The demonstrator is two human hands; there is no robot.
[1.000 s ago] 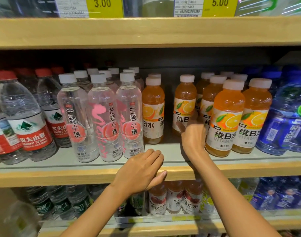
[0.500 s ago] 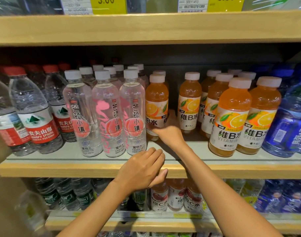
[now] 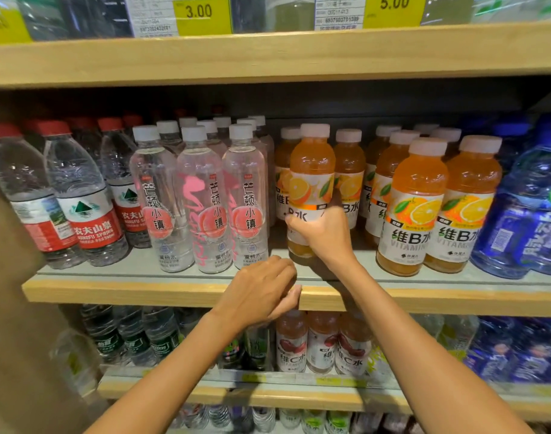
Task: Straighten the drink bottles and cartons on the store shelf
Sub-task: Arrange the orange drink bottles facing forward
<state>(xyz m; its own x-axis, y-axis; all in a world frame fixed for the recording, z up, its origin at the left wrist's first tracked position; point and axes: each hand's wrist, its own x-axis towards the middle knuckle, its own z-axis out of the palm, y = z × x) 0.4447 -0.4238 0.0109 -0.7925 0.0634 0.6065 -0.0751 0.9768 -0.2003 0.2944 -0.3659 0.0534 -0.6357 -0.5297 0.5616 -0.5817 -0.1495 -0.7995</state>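
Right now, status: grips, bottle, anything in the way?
Right grip holds orange bottle, upright. Left grip rests on shelf edge. Clear bottles close on its left.

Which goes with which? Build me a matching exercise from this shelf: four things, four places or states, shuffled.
Things:
1. left hand
2. orange bottle
3. red-capped water
4. blue bottles

Places or states:
A. far right of the shelf
B. held by the right hand
C. rests on the shelf's front edge
D. far left of the shelf

Pairs: 1-C, 2-B, 3-D, 4-A.
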